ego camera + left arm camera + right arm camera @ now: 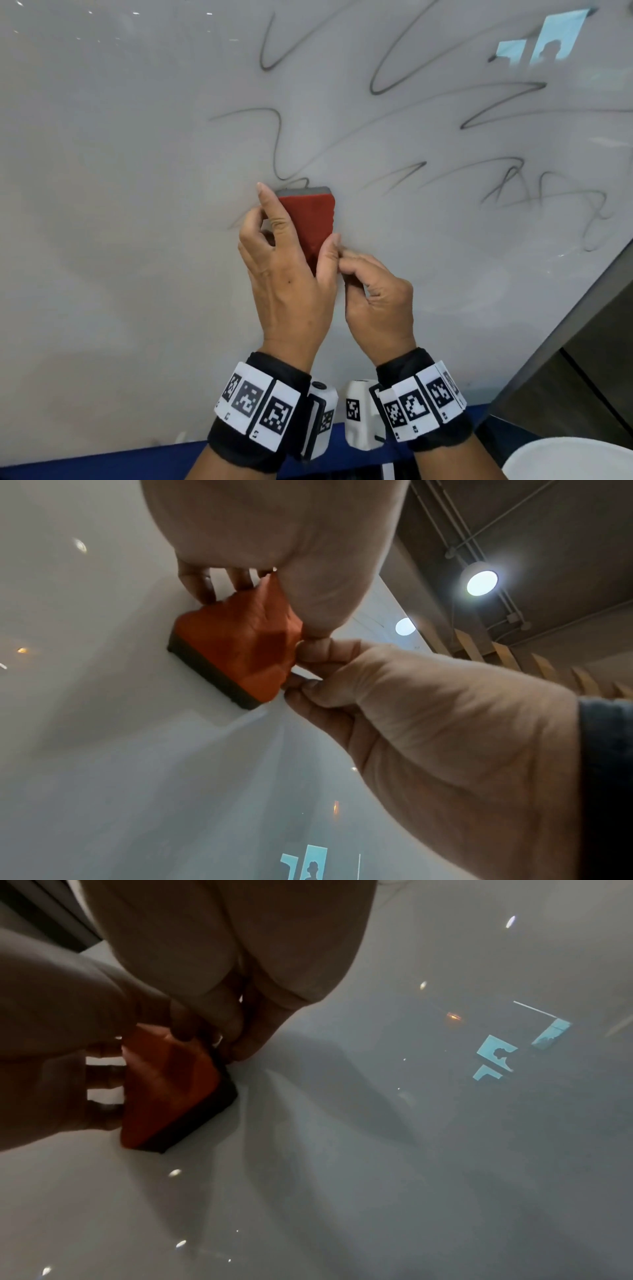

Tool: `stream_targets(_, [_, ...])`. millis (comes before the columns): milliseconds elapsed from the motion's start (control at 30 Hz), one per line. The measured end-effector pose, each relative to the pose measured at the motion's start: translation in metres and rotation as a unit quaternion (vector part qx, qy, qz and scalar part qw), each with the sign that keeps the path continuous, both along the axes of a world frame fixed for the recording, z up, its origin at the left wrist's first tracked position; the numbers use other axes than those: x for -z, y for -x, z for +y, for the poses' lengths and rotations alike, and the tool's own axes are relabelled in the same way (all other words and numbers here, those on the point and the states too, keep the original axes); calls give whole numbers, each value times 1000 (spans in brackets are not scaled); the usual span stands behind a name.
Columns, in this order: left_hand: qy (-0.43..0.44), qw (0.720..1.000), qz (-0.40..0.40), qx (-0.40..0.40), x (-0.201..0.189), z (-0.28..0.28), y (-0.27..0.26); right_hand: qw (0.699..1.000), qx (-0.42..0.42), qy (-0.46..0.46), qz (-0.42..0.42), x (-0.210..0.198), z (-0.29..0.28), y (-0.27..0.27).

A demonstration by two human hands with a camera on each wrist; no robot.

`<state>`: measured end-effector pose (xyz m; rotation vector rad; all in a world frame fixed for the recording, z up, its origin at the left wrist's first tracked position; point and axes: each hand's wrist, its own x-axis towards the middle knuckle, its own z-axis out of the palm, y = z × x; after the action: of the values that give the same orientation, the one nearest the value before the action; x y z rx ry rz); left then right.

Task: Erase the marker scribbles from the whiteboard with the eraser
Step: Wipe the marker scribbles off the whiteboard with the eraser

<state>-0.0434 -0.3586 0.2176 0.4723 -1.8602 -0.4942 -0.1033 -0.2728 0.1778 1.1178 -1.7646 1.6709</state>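
Observation:
The whiteboard [120, 205] carries grey marker scribbles [266, 66] over its upper and right parts. A red eraser [315, 212] with a dark grey felt pad lies flat against the board, its top edge touching the low end of one squiggle. My left hand [298, 216] grips it, index finger along the left edge and thumb on the right edge. My right hand [349, 260] pinches the eraser's lower right corner. The left wrist view shows the eraser [236, 647] and both hands on it; in the right wrist view the eraser [164, 1085] is seen from below.
A dark frame [565, 308] bounds the board on the right. A blue ledge [102, 466] runs below the board, and a white round object [565, 459] sits at the bottom right. Bright window reflections [548, 37] show on the board's upper right.

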Motion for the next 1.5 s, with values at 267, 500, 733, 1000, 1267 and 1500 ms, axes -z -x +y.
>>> stream_targets(267, [71,997,25,-35,6,-11,-5,975,204,41,79,-16,21,14])
stream_targets(500, [38,988,81,-127,9,-25,-10,949,313,-42,5,-6,28,40])
stream_targets(733, [74,987,57,-133,3,-17,0,948,315,-51,6,-1,22,41])
stream_targets(1000, [37,984,96,-143,-15,-21,3,951,303,-56,17,1,28,42])
stream_targets(1267, [177,978,24,-108,-13,-18,3,954,296,-31,18,6,25,38])
stream_targets(1500, [55,984,110,-126,-42,-21,4,956,292,2,14,4,25,38])
